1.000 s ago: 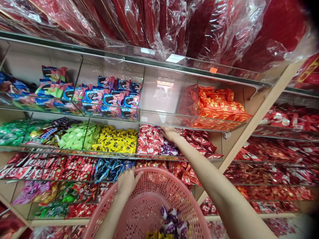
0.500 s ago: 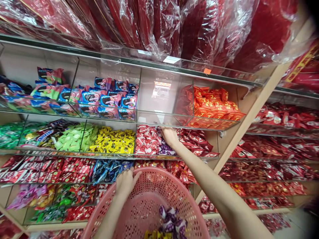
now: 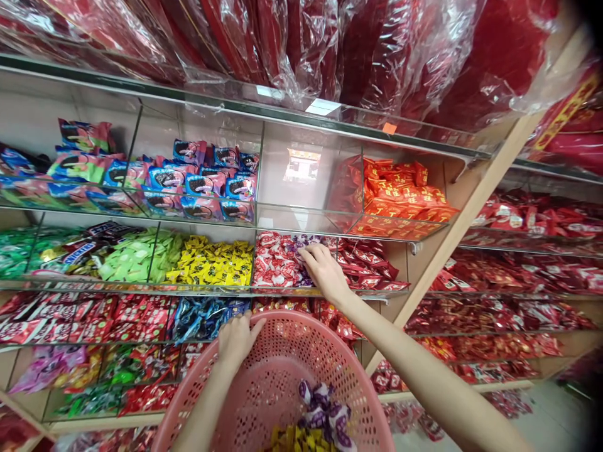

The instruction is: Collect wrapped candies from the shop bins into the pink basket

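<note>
My left hand [image 3: 236,339] is closed over the far-left rim of a pink perforated plastic basket [image 3: 273,358]. Inside it lie purple-and-white wrapped candies [image 3: 325,411] and yellow wrapped candies [image 3: 292,439]. Over a shelf compartment, my right hand [image 3: 325,270] is palm down, its fingers curled. Beneath and around its fingertips are purple-wrapped candies [image 3: 305,241]; whatever the fingers grip is hidden. Red-and-white wrapped candies [image 3: 274,260] lie just left of that hand, and dark red packets [image 3: 370,260] are to its right.
Glass dividers and shelf edges [image 3: 311,232] frame the compartments. Yellow candies [image 3: 211,260], pale green packets [image 3: 136,257] and blue packets [image 3: 205,319] fill bins to the left. Orange-red packets [image 3: 400,188] sit above right. A wooden upright [image 3: 464,216] slants at the right. Plastic-wrapped red goods [image 3: 301,44] hang overhead.
My right hand has drawn back toward me and slightly lower, so more purple candies show behind its fingers. My left hand stays on the basket rim. The view has shifted slightly.
</note>
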### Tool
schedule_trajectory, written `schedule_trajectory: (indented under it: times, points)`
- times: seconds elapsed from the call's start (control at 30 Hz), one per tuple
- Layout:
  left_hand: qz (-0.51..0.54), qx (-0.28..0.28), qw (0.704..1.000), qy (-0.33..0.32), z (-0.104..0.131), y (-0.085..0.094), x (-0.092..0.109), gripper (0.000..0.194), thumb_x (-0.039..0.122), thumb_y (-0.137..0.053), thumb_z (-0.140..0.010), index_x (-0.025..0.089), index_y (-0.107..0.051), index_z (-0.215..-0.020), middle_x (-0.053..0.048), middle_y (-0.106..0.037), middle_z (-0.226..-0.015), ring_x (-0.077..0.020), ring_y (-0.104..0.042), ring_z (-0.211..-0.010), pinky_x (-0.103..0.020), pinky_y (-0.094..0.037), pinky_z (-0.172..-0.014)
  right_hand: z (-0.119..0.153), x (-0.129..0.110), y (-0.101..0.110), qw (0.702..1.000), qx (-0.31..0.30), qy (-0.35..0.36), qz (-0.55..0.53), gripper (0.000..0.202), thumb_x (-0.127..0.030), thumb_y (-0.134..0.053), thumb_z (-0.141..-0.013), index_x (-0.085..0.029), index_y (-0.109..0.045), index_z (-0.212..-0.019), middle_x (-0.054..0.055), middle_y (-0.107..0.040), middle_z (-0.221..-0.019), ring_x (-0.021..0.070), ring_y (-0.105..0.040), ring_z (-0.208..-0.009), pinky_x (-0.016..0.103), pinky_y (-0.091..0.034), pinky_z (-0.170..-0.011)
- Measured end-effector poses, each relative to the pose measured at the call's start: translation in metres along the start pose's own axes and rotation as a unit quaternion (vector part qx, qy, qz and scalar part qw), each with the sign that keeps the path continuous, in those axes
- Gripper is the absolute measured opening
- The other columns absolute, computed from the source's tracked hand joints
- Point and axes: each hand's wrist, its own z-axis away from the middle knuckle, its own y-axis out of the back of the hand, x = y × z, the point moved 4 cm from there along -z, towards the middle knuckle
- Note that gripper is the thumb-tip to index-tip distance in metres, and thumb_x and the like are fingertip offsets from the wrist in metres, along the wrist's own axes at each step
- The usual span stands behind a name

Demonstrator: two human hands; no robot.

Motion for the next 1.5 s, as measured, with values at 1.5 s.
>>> schedule_trajectory:
  times: [1.5]
  points:
    - [-0.014,0.007,1.000,-0.008,0.000,-0.002,0.002,0.055,0.056,-0.023,-0.085,0.017,-0.058,-0.103,-0.014,-0.067,-0.090,-0.0244,-0.062,-0.088,-0.032,-0.043,-0.073,0.205,-0.059,-0.048,0.886,-0.434,0.067,-0.153,0.025,-0.036,-0.056,-0.079,-0.016,-0.061,-0.093,0.009,-0.057,-0.102,0.0249,-0.051,-0.099,0.034,-0.043,-0.078]
